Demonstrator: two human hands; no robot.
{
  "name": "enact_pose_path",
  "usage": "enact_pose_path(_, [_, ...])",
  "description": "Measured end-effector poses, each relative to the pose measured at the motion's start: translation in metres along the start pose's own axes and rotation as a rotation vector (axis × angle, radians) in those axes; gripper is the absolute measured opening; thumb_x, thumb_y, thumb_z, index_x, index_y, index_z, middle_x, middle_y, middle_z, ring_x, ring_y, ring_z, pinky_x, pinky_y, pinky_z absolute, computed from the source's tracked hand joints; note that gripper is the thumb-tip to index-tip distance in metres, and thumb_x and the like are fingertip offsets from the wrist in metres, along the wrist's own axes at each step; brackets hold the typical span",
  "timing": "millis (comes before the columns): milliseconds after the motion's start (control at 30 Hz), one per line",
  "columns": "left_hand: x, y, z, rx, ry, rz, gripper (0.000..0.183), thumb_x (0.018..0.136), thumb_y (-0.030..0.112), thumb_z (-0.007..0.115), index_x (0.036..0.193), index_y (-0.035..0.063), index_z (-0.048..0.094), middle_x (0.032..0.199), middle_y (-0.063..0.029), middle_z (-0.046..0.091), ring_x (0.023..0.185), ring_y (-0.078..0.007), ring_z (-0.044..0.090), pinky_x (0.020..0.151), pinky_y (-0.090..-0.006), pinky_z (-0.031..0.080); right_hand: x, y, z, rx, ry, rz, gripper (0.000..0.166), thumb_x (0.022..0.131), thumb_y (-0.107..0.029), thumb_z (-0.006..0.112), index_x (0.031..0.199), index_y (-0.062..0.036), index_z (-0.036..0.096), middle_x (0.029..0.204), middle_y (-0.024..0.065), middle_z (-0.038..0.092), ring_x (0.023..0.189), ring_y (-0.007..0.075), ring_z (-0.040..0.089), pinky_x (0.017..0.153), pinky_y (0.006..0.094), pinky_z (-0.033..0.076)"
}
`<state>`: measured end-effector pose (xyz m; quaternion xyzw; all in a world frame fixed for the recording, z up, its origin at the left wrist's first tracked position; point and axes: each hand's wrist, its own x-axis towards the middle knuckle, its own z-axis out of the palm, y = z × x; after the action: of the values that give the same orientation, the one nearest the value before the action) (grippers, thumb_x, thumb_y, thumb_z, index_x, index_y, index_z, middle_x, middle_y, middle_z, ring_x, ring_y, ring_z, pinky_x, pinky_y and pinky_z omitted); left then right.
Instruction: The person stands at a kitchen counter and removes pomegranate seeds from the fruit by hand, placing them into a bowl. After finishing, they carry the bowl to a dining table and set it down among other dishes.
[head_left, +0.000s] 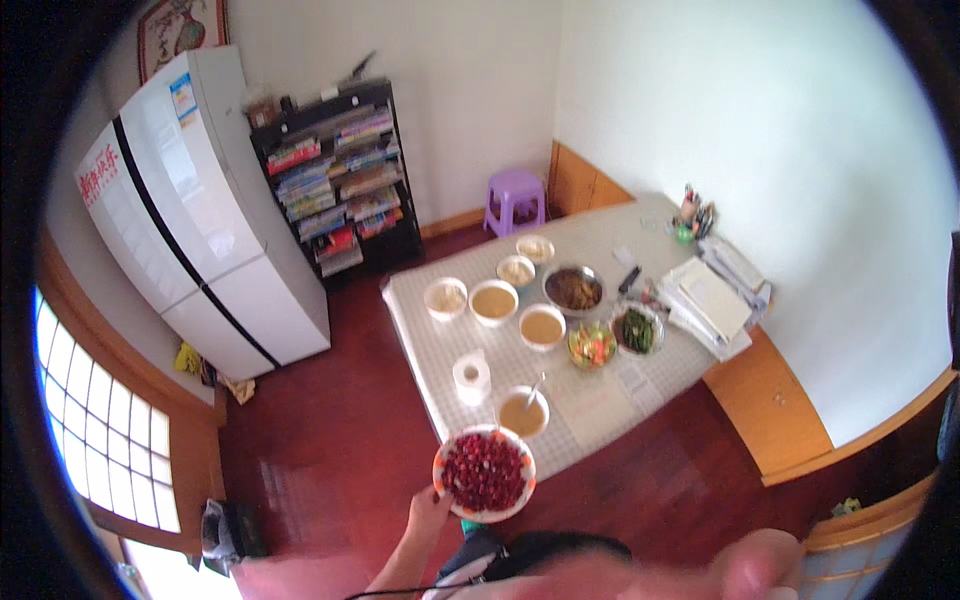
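My left hand (429, 512) grips the rim of a plate (484, 474) heaped with dark red diced food, held at the near edge of the table. Blurred at the bottom right, my right hand (750, 562) is raised close to the camera; its fingers and anything in it cannot be made out. Just beyond the plate stands a bowl of light brown soup (523, 412) with a spoon in it. A paper roll (472, 377) stands upright behind that. Farther back are more soup bowls (493, 303), a bowl of dark food (573, 290), a glass bowl of salad (592, 346) and a plate of green vegetables (637, 331).
The checked tablecloth (420, 337) covers the table. Stacked papers (712, 300) and a pen holder (684, 231) lie along its wall side. A purple plastic stool (515, 199) stands behind the table. To the left are a black bookshelf (394, 165) and a white refrigerator (255, 300).
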<state>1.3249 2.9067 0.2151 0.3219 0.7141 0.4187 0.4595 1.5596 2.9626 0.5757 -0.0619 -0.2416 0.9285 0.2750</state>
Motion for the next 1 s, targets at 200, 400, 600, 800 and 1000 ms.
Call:
enact_pose_path(200, [0.038, -0.031, -0.041, 0.1, 0.118, 0.048, 0.021, 0.091, 0.004, 0.058, 0.109, -0.0015, 0.068, 0.094, -0.0072, 0.071, 0.085, -0.0147, 0.067, 0.074, -0.0322, 0.059, 0.057, 0.005, 0.003, -0.197, -0.353, 0.079, 0.068, 0.103, -0.05, 0.045, 0.141, 0.0063, 0.044, 0.143, 0.0207, 0.05, 0.133, 0.031, 0.048, 0.114, 0.0449, 0.037])
enact_pose_path(400, [0.078, -0.052, -0.072, -0.385, 0.136, -0.071, 0.021, 0.091, 0.001, 0.057, 0.109, -0.0015, 0.067, 0.097, -0.0073, 0.07, 0.085, -0.0176, 0.069, 0.071, -0.0326, 0.06, 0.105, 0.024, -0.002, -0.282, -0.512, 0.12, 0.067, 0.103, -0.05, 0.045, 0.143, 0.0044, 0.043, 0.143, 0.0187, 0.051, 0.132, 0.0282, 0.049, 0.111, 0.0436, 0.039])
enact_pose_path(600, [0.085, -0.023, -0.104, -0.282, 0.193, -0.091, 0.017, 0.092, 0.0, 0.056, 0.105, -0.0018, 0.067, 0.096, -0.0065, 0.071, 0.08, -0.0165, 0.069, 0.068, -0.032, 0.06, 0.144, 0.037, -0.021, -0.325, -0.577, 0.153, 0.067, 0.103, -0.051, 0.044, 0.144, 0.0024, 0.042, 0.143, 0.0167, 0.051, 0.132, 0.0255, 0.05, 0.108, 0.0423, 0.042])
enact_pose_path(800, [0.114, -0.061, -0.137, -0.402, 0.192, -0.144, 0.02, 0.092, 0.001, 0.053, 0.107, -0.0015, 0.066, 0.096, -0.0065, 0.07, 0.084, -0.017, 0.07, 0.069, -0.0325, 0.061, 0.172, 0.044, -0.042, -0.356, -0.634, 0.236, 0.067, 0.103, -0.052, 0.043, 0.146, 0.0004, 0.041, 0.142, 0.0148, 0.052, 0.131, 0.0227, 0.051, 0.106, 0.0411, 0.045])
enact_pose_path(1000, [0.118, -0.106, -0.19, -0.376, 0.299, -0.064, 0.018, 0.092, 0.001, 0.054, 0.105, -0.0012, 0.067, 0.095, -0.0057, 0.07, 0.084, -0.0155, 0.068, 0.067, -0.0308, 0.058, 0.197, 0.045, -0.136, -0.58, -0.621, 0.51, 0.067, 0.103, -0.052, 0.043, 0.147, -0.0016, 0.04, 0.142, 0.0128, 0.053, 0.131, 0.0199, 0.051, 0.103, 0.0398, 0.048])
